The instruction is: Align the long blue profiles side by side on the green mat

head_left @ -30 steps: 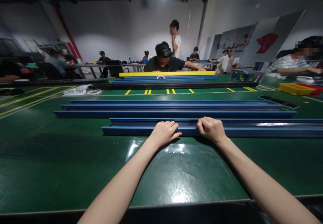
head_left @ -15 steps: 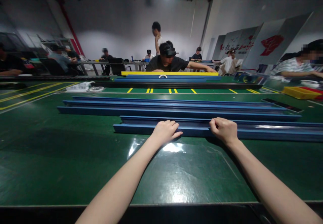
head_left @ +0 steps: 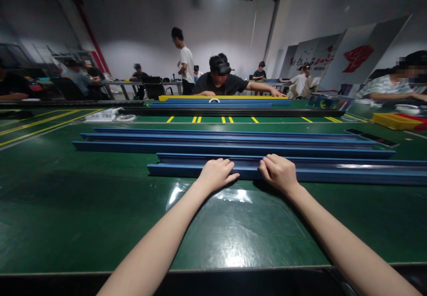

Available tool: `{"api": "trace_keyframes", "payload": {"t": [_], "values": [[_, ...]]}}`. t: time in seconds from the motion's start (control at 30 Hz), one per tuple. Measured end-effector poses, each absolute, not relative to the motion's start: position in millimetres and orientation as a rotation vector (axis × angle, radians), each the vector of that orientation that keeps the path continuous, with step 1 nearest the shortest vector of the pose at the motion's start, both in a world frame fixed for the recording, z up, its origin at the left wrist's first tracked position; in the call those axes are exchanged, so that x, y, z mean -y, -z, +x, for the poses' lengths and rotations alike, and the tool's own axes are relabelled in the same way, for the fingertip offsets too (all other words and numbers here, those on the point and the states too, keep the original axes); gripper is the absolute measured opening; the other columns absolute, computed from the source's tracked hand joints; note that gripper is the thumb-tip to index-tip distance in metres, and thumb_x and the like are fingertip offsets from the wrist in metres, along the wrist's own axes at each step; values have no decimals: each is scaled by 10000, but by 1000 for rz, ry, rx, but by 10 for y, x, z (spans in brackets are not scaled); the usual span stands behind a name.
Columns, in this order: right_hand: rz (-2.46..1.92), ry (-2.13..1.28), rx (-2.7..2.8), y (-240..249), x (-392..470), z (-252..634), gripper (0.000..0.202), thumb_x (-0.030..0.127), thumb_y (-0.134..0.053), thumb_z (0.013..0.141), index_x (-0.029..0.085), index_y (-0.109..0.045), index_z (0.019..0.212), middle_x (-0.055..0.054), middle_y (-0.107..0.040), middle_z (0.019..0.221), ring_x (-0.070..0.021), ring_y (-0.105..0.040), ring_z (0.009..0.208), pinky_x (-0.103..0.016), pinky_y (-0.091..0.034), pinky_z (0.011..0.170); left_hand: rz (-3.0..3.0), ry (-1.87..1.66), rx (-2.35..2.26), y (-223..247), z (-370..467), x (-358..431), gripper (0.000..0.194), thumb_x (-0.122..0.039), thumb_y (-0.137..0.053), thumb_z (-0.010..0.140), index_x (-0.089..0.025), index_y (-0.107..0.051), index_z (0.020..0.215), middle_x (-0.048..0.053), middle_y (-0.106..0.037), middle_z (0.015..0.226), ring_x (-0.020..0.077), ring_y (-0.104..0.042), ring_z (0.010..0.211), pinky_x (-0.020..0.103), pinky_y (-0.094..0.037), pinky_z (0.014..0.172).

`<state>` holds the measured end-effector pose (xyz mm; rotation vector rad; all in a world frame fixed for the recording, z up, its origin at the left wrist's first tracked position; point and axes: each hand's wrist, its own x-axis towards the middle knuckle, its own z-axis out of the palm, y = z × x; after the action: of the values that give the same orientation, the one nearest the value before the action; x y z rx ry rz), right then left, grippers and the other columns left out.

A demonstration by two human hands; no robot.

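Note:
A long blue channel (head_left: 350, 171) lies nearest to me across the green table (head_left: 83, 211), running out past the right edge of the view. My left hand (head_left: 218, 171) rests on its left part, fingers over the rim and thumb stretched to the right. To the right, my right hand (head_left: 278, 171) is closed on the same channel, its fingers curled; whether something small is inside them is hidden. Behind lies another set of long blue channels (head_left: 233, 146), parallel to the near one, touched by neither hand.
Farther back are a black rail (head_left: 233, 112), a yellow bar (head_left: 187, 98) with blue channels, a clear plastic pack (head_left: 103, 115), a dark phone-like slab (head_left: 380, 139) and a yellow tray (head_left: 395, 121). A person across the table leans over the yellow bar.
My right hand has slid left along the near channel, closer to my left hand, which stays in place. A standing person in the background has moved left.

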<state>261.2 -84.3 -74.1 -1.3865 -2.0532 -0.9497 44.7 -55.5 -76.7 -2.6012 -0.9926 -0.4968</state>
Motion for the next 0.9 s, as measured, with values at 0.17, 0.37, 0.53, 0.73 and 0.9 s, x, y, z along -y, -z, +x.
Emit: {"api": "trace_keyframes", "payload": {"t": [0.17,0.37,0.53,0.73,0.9], "values": [[-1455,900,2028,789,767,2568,354,261,-343,824,160,-523,536,-15,-533,529,-85,-438,509,-236,-214,485,-2594,495,989,775,445,549,342,-467,-369,842,-171,-541,842,34,-615,823,176,-574,766,257,-401,602],[-1551,877,1969,793,730,2574,360,278,-354,798,155,-521,504,-24,-546,508,-84,-436,465,-232,-190,458,-2593,460,994,768,441,542,344,-479,-372,839,-173,-530,828,36,-617,815,174,-579,759,253,-391,591],[-1616,877,1953,770,731,2588,359,273,-348,783,152,-526,495,-35,-563,509,-97,-462,470,-231,-184,449,-2585,453,993,742,415,536,347,-495,-395,825,-171,-521,817,34,-617,804,171,-580,752,244,-376,578],[-1767,798,1912,735,785,2707,362,281,-342,775,151,-527,493,-53,-591,542,-111,-484,483,-229,-183,451,-2609,446,1020,715,390,533,397,-521,-361,827,-164,-533,803,43,-618,797,171,-582,747,246,-372,589],[-1816,712,1904,722,816,2726,367,290,-329,786,156,-524,506,-57,-597,568,-120,-499,514,-236,-196,466,-2606,410,1125,712,399,542,477,-569,-310,817,-161,-557,814,60,-617,838,185,-576,780,247,-376,587]]}}
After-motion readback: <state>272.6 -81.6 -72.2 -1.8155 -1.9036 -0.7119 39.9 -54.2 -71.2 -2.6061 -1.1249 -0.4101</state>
